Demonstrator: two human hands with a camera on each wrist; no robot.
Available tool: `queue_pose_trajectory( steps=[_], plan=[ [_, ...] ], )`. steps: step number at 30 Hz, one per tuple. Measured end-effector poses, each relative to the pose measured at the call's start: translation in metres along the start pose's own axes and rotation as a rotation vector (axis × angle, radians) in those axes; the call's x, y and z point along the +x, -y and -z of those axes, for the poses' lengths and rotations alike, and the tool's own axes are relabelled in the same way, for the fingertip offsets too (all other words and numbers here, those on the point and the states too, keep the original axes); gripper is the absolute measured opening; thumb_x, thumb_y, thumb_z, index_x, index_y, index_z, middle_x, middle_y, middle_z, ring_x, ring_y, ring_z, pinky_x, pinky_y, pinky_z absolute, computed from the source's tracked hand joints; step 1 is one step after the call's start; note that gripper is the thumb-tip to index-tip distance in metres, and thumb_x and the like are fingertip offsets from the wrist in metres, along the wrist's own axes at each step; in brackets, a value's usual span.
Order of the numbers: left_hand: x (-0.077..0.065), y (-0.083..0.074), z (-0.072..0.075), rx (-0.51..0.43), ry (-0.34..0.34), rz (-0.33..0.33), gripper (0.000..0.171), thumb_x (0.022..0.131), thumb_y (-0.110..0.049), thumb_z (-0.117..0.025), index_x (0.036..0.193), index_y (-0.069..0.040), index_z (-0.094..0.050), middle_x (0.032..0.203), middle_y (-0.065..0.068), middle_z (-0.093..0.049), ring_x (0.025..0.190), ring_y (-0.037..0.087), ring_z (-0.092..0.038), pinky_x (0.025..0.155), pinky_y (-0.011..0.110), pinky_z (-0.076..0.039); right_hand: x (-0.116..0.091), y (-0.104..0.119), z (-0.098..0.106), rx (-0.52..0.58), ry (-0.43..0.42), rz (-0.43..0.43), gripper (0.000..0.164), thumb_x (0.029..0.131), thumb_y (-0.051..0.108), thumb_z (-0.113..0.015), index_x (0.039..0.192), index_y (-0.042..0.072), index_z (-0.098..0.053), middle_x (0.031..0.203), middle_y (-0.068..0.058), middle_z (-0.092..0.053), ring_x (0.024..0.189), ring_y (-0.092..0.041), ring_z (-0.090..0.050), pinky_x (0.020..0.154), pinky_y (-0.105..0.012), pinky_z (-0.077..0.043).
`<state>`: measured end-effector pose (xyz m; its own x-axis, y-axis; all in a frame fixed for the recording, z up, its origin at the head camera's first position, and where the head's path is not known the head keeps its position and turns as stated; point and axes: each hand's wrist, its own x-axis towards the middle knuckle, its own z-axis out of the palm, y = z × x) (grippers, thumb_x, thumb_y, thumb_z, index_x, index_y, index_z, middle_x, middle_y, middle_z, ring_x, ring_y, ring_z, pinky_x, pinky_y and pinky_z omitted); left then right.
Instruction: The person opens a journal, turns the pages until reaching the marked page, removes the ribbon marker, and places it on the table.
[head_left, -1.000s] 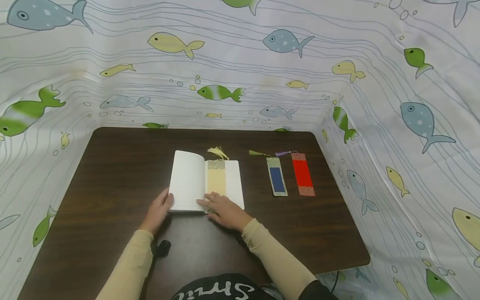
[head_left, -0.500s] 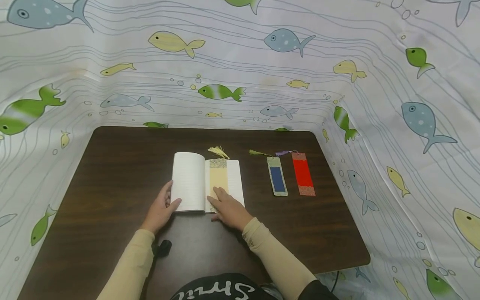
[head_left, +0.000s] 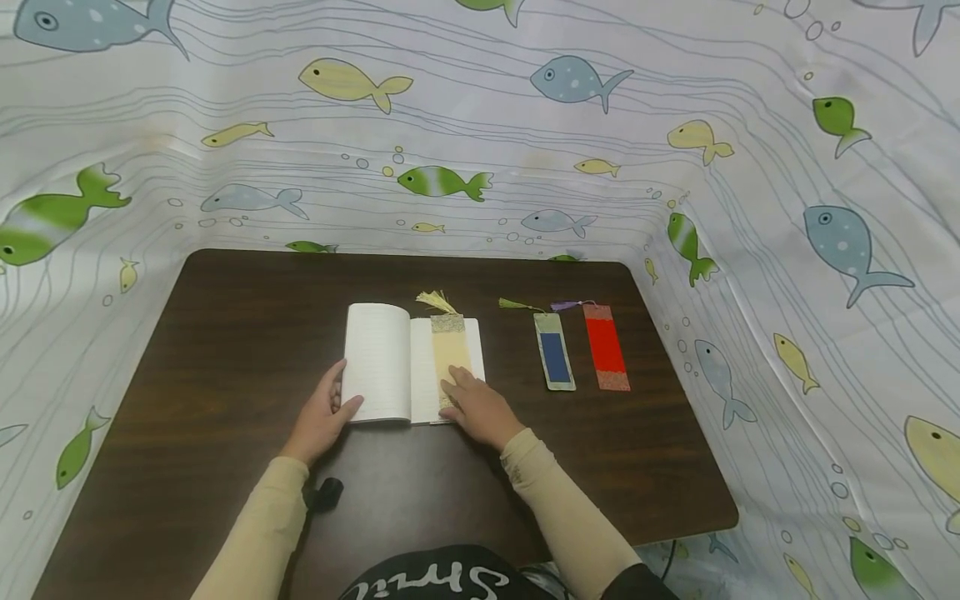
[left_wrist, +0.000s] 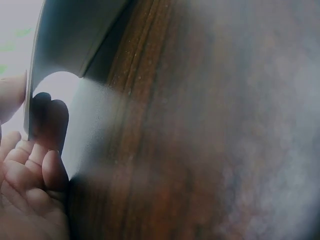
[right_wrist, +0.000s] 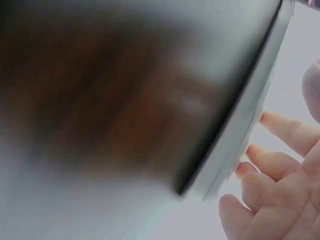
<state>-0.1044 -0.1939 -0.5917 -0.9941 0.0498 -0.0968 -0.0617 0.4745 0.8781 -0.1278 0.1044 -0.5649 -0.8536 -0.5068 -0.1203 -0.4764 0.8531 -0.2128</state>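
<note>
An open lined notebook [head_left: 377,362] lies on the dark wooden table, its left side raised and curving. My left hand [head_left: 318,419] holds that side by the outer edge, thumb on the page. In the left wrist view the cover [left_wrist: 75,35] passes between the thumb and the fingers [left_wrist: 35,170]. On the right page lies a cream bookmark [head_left: 450,346] with a pale yellow tassel [head_left: 435,301] beyond the top edge. My right hand [head_left: 483,408] rests its extended fingertips on the bookmark's lower part, hiding some of it. The right wrist view shows these fingers [right_wrist: 272,162] over the notebook's edge [right_wrist: 240,120].
Right of the notebook lie a blue-and-silver bookmark [head_left: 555,358] with a green tassel and a red bookmark [head_left: 607,346] with a purple one. A fish-patterned cloth [head_left: 480,108] surrounds the table [head_left: 247,333] at the back and sides.
The right hand and the cream bookmark have slid to the right across the page. The left hand has shifted its thumb further onto the left page, which has settled slightly.
</note>
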Motion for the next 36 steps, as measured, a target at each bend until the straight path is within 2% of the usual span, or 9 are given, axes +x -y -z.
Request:
queue_pose_trajectory(
  steps=[10, 15, 17, 22, 30, 36],
  plan=[
    [0.0, 0.001, -0.001, 0.034, -0.014, -0.015, 0.078, 0.094, -0.043, -0.06, 0.154, -0.017, -0.019, 0.091, 0.007, -0.045, 0.081, 0.02, -0.043, 0.068, 0.03, -0.036, -0.005, -0.041, 0.008, 0.127, -0.013, -0.192, 0.05, 0.098, 0.046, -0.049, 0.139, 0.019, -0.054, 0.155, -0.002, -0.035, 0.144, -0.018, -0.03, 0.115, -0.051, -0.025],
    [0.0, 0.001, -0.002, 0.036, -0.014, -0.01, 0.078, 0.094, -0.045, -0.059, 0.155, -0.017, -0.019, 0.091, 0.007, -0.043, 0.082, 0.021, -0.043, 0.069, 0.03, -0.036, -0.007, -0.059, 0.006, 0.144, -0.047, -0.262, 0.044, 0.098, 0.044, -0.051, 0.135, 0.021, -0.059, 0.152, -0.004, -0.041, 0.138, -0.022, -0.04, 0.115, -0.052, -0.024],
    [0.0, 0.001, -0.002, 0.036, -0.017, -0.008, 0.078, 0.094, -0.045, -0.059, 0.155, -0.017, -0.019, 0.091, 0.007, -0.043, 0.082, 0.021, -0.043, 0.07, 0.031, -0.036, -0.009, -0.064, 0.005, 0.126, -0.056, -0.275, 0.044, 0.098, 0.044, -0.05, 0.134, 0.02, -0.06, 0.151, -0.005, -0.041, 0.139, -0.023, -0.04, 0.115, -0.053, -0.024],
    [0.0, 0.0, -0.001, 0.043, -0.016, -0.006, 0.079, 0.094, -0.046, -0.058, 0.155, -0.017, -0.018, 0.092, 0.008, -0.042, 0.084, 0.022, -0.043, 0.073, 0.036, -0.035, -0.013, -0.069, 0.006, 0.082, -0.056, -0.297, 0.044, 0.098, 0.043, -0.05, 0.133, 0.017, -0.06, 0.152, -0.007, -0.04, 0.143, -0.025, -0.033, 0.113, -0.058, -0.026],
    [0.0, 0.0, -0.001, 0.05, -0.007, 0.002, 0.079, 0.094, -0.047, -0.058, 0.155, -0.019, -0.017, 0.093, 0.009, -0.045, 0.083, 0.022, -0.044, 0.071, 0.035, -0.037, -0.015, -0.07, 0.008, 0.032, -0.061, -0.324, 0.042, 0.098, 0.04, -0.052, 0.132, 0.017, -0.06, 0.149, -0.009, -0.043, 0.14, -0.028, -0.038, 0.109, -0.061, -0.03],
    [0.001, 0.001, -0.001, 0.061, -0.019, -0.048, 0.076, 0.095, -0.043, -0.058, 0.155, -0.016, -0.019, 0.09, 0.007, -0.044, 0.081, 0.02, -0.043, 0.07, 0.033, -0.036, -0.017, -0.07, 0.009, 0.049, -0.049, -0.341, 0.042, 0.099, 0.038, -0.051, 0.136, 0.018, -0.057, 0.152, -0.006, -0.04, 0.142, -0.026, -0.033, 0.112, -0.059, -0.025]
  ],
)
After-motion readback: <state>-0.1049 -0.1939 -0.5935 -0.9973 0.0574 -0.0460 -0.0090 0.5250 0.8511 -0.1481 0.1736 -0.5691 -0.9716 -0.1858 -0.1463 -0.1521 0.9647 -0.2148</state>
